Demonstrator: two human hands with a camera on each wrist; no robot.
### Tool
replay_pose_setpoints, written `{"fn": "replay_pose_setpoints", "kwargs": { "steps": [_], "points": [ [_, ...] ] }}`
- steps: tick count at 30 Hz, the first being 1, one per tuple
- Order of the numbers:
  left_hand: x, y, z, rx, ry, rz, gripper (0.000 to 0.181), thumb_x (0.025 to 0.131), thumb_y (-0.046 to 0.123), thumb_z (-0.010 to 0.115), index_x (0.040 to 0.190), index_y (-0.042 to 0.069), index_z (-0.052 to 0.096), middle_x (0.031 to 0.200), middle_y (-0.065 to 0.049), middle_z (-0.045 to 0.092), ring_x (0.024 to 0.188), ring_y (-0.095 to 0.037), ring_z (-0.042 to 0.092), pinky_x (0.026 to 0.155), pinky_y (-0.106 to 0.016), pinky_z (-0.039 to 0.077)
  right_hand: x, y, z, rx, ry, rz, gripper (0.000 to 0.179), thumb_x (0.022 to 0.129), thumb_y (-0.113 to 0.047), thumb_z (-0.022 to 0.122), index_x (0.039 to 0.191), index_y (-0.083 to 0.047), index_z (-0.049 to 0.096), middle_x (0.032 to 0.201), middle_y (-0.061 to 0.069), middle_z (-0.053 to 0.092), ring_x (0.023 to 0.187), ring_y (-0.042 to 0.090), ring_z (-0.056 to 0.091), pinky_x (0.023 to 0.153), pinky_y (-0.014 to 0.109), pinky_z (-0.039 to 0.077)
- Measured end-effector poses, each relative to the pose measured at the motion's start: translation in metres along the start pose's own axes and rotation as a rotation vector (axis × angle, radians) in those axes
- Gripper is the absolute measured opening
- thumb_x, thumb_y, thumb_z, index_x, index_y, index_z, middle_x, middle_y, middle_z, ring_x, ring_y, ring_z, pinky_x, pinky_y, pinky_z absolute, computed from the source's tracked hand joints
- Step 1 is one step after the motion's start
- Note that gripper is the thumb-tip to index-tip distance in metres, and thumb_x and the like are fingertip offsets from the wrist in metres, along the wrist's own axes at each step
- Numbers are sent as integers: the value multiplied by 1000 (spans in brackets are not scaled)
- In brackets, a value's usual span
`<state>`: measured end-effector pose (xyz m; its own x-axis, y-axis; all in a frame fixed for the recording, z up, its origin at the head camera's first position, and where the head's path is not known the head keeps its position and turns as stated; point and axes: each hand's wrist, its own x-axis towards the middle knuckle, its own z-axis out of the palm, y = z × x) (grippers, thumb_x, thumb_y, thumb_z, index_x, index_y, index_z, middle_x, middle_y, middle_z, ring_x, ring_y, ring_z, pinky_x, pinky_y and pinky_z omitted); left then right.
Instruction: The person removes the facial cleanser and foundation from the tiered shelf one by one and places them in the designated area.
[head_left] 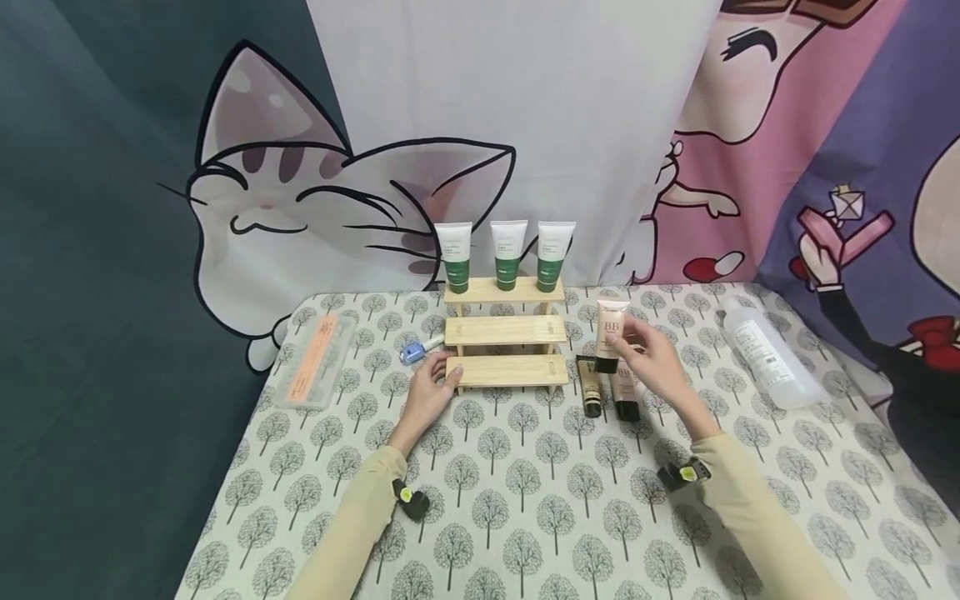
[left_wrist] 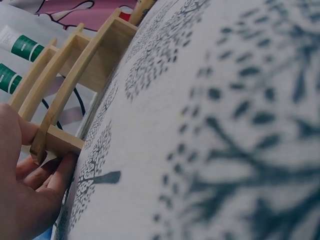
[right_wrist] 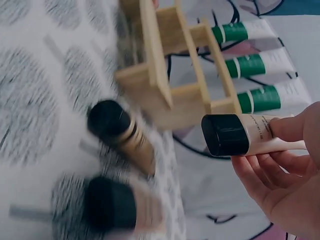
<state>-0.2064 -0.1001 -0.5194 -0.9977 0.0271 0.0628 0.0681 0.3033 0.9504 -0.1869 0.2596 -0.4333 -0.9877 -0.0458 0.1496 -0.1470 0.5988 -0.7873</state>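
Note:
My right hand (head_left: 655, 358) holds a pink BB cream tube (head_left: 611, 327) upright with its black cap down, raised beside a three-tier wooden stand (head_left: 506, 331). In the right wrist view the thumb and fingers pinch this tube (right_wrist: 255, 134). My left hand (head_left: 430, 389) grips the left end of the stand's lowest step, seen close in the left wrist view with thumb above and fingers under the wood (left_wrist: 62, 141). Three green-and-white tubes (head_left: 507, 257) stand in a row on the top step. The middle and lowest steps bear nothing.
Right of the stand lie a gold tube with a black cap (head_left: 591, 388) and another pink BB tube (head_left: 625, 393). A clear bottle (head_left: 772, 354) lies farther right. A blue-headed object (head_left: 413, 352) and a flat clear case with an orange label (head_left: 313, 360) lie left.

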Motion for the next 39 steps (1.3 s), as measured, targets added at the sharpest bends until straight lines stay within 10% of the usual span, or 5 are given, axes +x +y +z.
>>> {"fn": "replay_pose_setpoints", "kwargs": {
  "steps": [25, 39],
  "points": [
    [0, 1, -1, -4, -8, -11, 38, 95, 14, 67, 131, 2, 59, 131, -20, 66, 123, -34, 63, 111, -45, 50, -49, 62, -38, -105, -31, 165, 52, 100, -35, 64, 132, 4, 53, 121, 30, 66, 107, 40, 67, 78, 29, 59],
    [0, 1, -1, -5, -8, -13, 39, 95, 13, 66, 132, 2, 58, 132, -20, 65, 125, -36, 62, 114, -47, 47, -46, 77, -37, -164, -102, 293, 63, 95, -45, 68, 130, 6, 58, 109, 24, 71, 75, 17, 67, 70, 28, 55]
  ]
}}
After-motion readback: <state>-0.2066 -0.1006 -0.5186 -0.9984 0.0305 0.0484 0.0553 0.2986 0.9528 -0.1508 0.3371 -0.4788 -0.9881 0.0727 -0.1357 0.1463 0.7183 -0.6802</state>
